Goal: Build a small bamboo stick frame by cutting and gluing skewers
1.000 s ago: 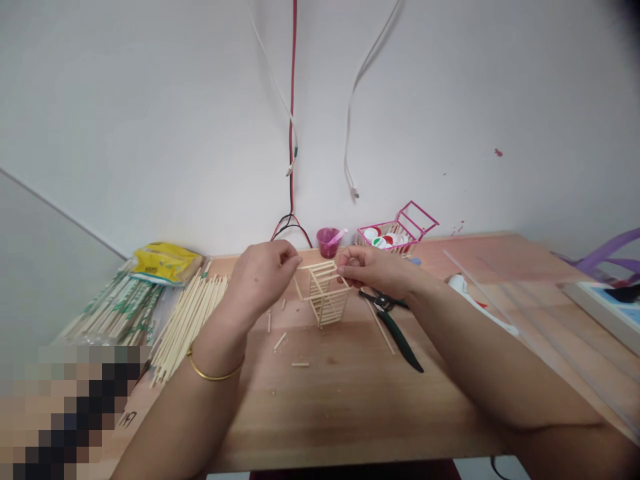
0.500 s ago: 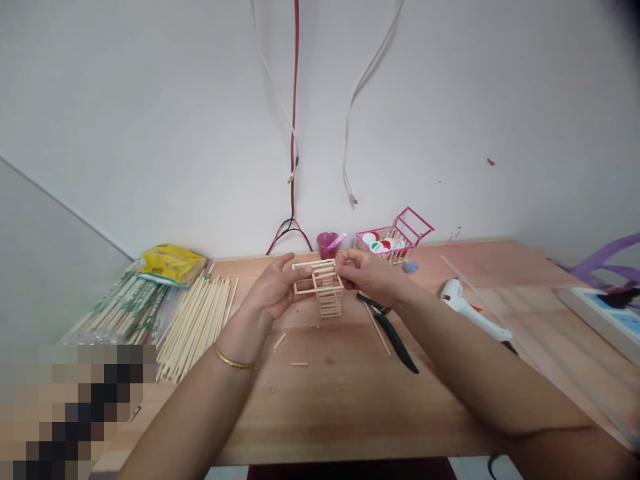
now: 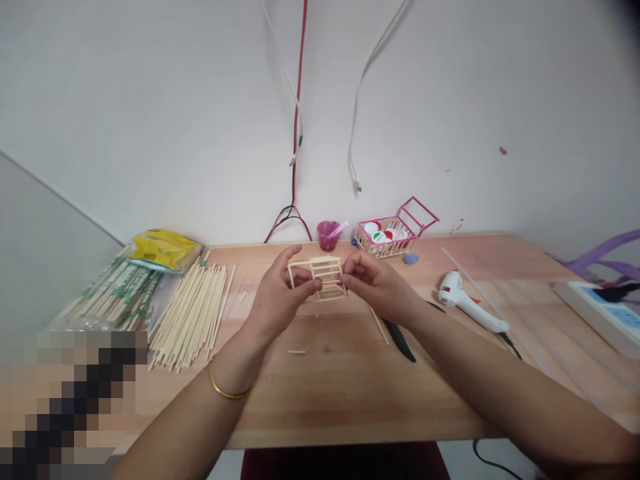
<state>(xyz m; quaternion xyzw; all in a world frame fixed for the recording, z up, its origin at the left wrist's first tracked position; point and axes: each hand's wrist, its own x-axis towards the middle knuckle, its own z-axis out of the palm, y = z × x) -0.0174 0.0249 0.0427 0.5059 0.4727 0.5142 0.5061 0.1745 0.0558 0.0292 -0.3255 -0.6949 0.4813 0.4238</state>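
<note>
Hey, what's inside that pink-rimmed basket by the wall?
The pink-rimmed basket holds round pieces in white, red and green. Whatever lies beneath the top ones is covered, so I can't tell.

The stick box [image 3: 327, 272] between my fingers [image 3: 305, 289] is pale straw yellow, like the loose sticks [image 3: 193, 317] at the left of the frame. My bracelet [image 3: 216, 383], lower left, is gold. Also at left, the packet [image 3: 167, 251] is bright yellow with dark lettering, and the wrapped sticks [image 3: 110, 287] show green print. The tabletop [image 3: 325, 400] is pinkish tan with streaky wood grain. Near the centre, the cup [image 3: 327, 237] is magenta, its spoon [image 3: 339, 230] pale pink; right of it, a pink-edged basket [image 3: 385, 252] shows red, white and green discs [image 3: 380, 237]. Farther right, the glue gun [image 3: 470, 309] is white.
</note>
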